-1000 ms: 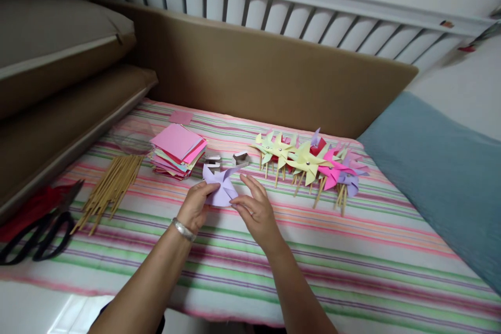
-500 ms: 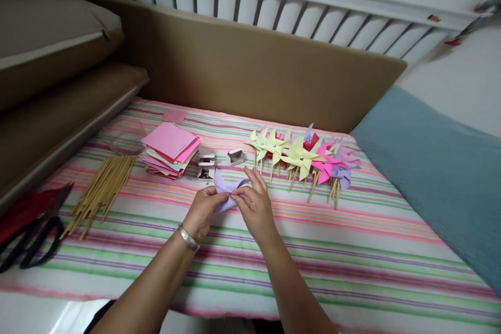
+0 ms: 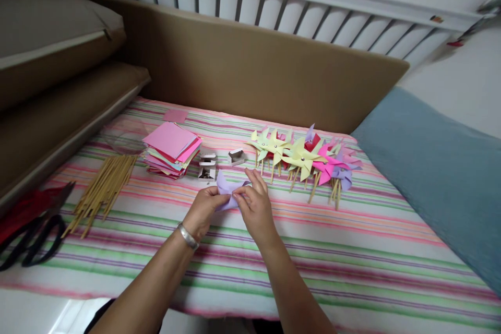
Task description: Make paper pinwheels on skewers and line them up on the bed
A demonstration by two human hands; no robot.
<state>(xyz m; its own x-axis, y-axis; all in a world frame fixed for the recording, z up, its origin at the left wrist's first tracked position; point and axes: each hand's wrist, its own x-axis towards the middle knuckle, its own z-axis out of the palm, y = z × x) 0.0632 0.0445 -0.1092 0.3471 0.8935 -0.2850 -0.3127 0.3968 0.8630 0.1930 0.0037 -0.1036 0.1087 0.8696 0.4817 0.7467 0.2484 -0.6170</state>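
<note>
Between my hands is a purple paper pinwheel (image 3: 226, 186), its blades partly folded in toward the middle. My left hand (image 3: 206, 207) pinches its left side between thumb and fingers. At its centre, the thumb and index finger of my right hand (image 3: 254, 203) press together on the paper, the other fingers raised. Whether a pin sits under those fingertips is hidden. Just beyond my hands stand a small open white box (image 3: 206, 169) with dark bits inside and another small white box (image 3: 236, 156).
Finished pinwheels (image 3: 303, 159) on sticks lie to the right. On the left are a stack of coloured paper squares (image 3: 170, 143), a bundle of wooden sticks (image 3: 102, 188) and black-handled scissors (image 3: 43, 235). A brown padded panel (image 3: 250, 68) runs behind the striped cloth (image 3: 352, 261).
My hands stay nearly in place on the purple pinwheel, with only slight finger movement. The whole view has shifted very slightly.
</note>
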